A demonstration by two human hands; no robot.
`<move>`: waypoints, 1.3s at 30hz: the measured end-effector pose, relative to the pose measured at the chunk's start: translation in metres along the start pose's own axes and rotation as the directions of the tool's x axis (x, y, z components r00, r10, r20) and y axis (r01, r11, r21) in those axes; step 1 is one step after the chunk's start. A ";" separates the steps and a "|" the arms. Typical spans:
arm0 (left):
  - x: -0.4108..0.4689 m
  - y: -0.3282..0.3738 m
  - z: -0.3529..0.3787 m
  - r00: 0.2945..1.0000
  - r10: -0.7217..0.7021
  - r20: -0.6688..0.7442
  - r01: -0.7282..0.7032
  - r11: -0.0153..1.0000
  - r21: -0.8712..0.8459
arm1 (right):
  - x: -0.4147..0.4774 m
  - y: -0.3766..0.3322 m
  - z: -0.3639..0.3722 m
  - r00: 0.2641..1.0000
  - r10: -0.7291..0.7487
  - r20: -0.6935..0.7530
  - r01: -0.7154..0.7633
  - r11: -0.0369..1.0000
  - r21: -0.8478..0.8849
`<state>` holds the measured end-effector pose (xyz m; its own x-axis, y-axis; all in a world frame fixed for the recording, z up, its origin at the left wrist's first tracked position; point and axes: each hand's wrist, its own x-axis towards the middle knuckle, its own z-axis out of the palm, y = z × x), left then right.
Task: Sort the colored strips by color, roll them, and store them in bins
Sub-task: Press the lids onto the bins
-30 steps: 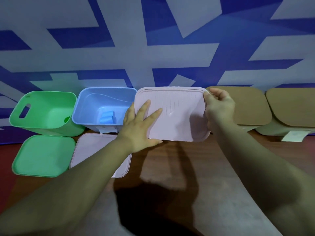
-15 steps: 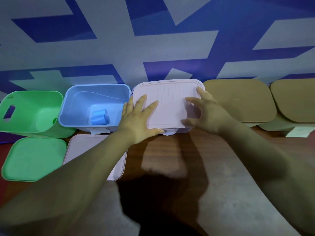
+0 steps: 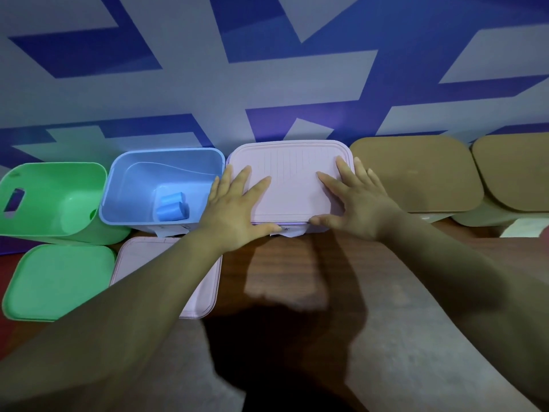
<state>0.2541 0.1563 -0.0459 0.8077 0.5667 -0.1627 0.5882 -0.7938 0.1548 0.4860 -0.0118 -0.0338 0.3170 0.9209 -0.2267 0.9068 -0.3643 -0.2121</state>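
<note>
Blue strip rolls (image 3: 172,206) lie on floor of open blue bin (image 3: 133,179), 10 o'clock. Soft, light, likely to spring loose: pinch across coil, not by free end.
Green bin (image 3: 59,197) open, 9 o'clock; green lid (image 3: 59,281) at 8; spare pink lid (image 3: 133,254) beside it.
Left hand (image 3: 234,209) flat, fingers spread, pressing pink lid (image 3: 297,185), 12 o'clock. Right hand (image 3: 359,203) likewise, thumb at front edge.
Lid looks thin, smooth, somewhat flexible: press near rim and corners.
Tan lid (image 3: 416,173) and farther tan lid (image 3: 514,171) cover bins, 2 o'clock.
</note>
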 end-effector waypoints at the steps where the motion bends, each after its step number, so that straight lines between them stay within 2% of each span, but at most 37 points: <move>1: -0.001 0.000 0.000 1.000 0.013 0.000 -0.013 1.000 0.007 | 0.000 0.000 0.000 1.000 -0.003 -0.001 0.003 1.000 0.000; 13: -0.007 -0.004 0.005 0.997 0.074 -0.024 -0.072 0.995 0.062 | -0.006 0.002 0.006 0.998 -0.057 -0.035 0.052 0.992 -0.113; 23: 0.004 -0.007 0.002 0.997 0.032 0.070 -0.038 0.996 0.086 | -0.004 -0.004 0.004 0.997 -0.042 -0.061 0.036 0.994 -0.102; 28: -0.003 -0.004 0.002 1.000 0.021 0.011 -0.021 1.000 0.014 | -0.002 0.004 0.007 0.993 -0.091 -0.073 0.084 0.993 -0.086; 39: -0.003 -0.003 -0.003 1.000 0.007 0.019 -0.005 0.996 -0.088 | 0.001 0.017 0.017 0.946 -0.236 -0.220 0.223 0.971 -0.083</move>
<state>0.2498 0.1578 -0.0425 0.8108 0.5569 -0.1803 0.5853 -0.7741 0.2411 0.4972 -0.0196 -0.0539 0.1470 0.9881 0.0448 0.9745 -0.1369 -0.1776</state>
